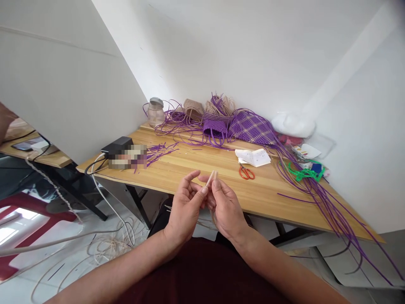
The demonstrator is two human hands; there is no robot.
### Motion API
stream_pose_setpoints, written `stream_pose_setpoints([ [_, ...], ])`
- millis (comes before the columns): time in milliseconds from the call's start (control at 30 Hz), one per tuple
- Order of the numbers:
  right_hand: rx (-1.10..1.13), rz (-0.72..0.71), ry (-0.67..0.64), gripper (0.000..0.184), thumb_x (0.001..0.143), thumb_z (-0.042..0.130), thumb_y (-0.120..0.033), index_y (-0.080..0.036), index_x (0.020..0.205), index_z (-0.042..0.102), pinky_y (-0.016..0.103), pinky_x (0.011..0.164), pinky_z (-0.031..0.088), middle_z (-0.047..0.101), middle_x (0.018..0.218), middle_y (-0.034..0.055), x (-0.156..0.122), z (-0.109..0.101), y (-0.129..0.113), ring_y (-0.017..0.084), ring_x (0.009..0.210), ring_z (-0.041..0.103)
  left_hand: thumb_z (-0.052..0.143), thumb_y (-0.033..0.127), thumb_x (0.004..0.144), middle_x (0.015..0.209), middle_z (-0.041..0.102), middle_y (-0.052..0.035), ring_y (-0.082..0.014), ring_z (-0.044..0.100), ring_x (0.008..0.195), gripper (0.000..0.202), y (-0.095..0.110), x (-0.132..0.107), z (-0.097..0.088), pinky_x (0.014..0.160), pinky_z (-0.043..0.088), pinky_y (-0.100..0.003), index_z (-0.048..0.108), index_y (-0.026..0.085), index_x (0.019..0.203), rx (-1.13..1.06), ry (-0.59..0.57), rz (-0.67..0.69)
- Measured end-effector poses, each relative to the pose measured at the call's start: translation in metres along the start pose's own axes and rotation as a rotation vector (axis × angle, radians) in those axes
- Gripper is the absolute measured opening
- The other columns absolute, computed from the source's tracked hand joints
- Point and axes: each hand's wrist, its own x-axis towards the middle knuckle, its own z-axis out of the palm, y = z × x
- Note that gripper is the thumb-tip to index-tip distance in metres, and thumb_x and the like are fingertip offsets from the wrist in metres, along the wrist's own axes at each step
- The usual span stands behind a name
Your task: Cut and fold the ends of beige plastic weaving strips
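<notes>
White walls rise behind a wooden tabletop, where woven baskets stand along the back. Ahead of your hands lies a folded paper, its faint marks too small to read; a white card farther right carries a small orange mark, also illegible. Red-handled scissors lie just in front of the paper. At the tabletop's near edge, your right hand has its grip pinching pale strips, and your left hand pinches them alongside, thumb against finger.
</notes>
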Motion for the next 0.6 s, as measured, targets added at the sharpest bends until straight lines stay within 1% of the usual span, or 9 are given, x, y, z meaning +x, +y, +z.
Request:
stream_pose_setpoints([
  [100,0.004,-0.014,0.007,0.033,0.095,0.052,-0.050,-0.020,0.097,0.064,0.024,0.055,0.033,0.035,0.059,-0.0044,-0.003,0.001,-0.002,0.010,0.054,0.033,0.072,0.028,0.081,0.064,0.056,0.0075,-0.0077,0.055,0.055,0.045,0.001,-0.001,0.001,0.055,0.044,-0.019,0.052,0.020,0.121,-0.002,-0.004,-0.025],
  [300,-0.030,-0.005,0.023,0.033,0.094,0.053,-0.052,-0.020,0.090,0.060,0.024,0.053,0.031,0.034,0.059,-0.0042,-0.006,0.003,-0.007,0.010,0.053,0.030,0.075,0.029,0.078,0.073,0.063,0.0045,-0.0077,0.059,0.059,0.043,0.002,-0.003,0.004,0.057,0.046,-0.019,0.052,0.019,0.113,0.020,0.005,-0.070],
  [467,-0.085,-0.025,0.021,0.039,0.096,0.048,-0.055,-0.019,0.079,0.052,0.023,0.051,0.033,0.038,0.063,-0.0029,-0.007,0.003,-0.009,0.010,0.055,0.035,0.076,0.031,0.076,0.073,0.060,0.0040,-0.0084,0.058,0.061,0.041,-0.001,-0.003,0.003,0.054,0.044,-0.017,0.053,0.019,0.109,0.062,0.001,-0.097],
  [533,-0.108,-0.052,0.026,0.042,0.096,0.046,-0.055,-0.019,0.075,0.048,0.023,0.050,0.035,0.040,0.067,-0.0023,-0.006,0.002,-0.010,0.009,0.056,0.038,0.075,0.033,0.077,0.083,0.062,0.0012,-0.0095,0.058,0.066,0.042,-0.001,-0.002,0.002,0.053,0.045,-0.018,0.054,0.019,0.109,0.102,-0.026,-0.115],
  [600,-0.128,-0.092,0.048,0.042,0.096,0.046,-0.056,-0.020,0.074,0.047,0.022,0.047,0.035,0.039,0.069,-0.0022,-0.005,0.001,-0.012,0.009,0.056,0.038,0.074,0.036,0.077,0.099,0.063,-0.0034,-0.0104,0.059,0.071,0.044,-0.002,0.000,0.002,0.052,0.046,-0.019,0.055,0.019,0.112,0.153,-0.089,-0.135],
])
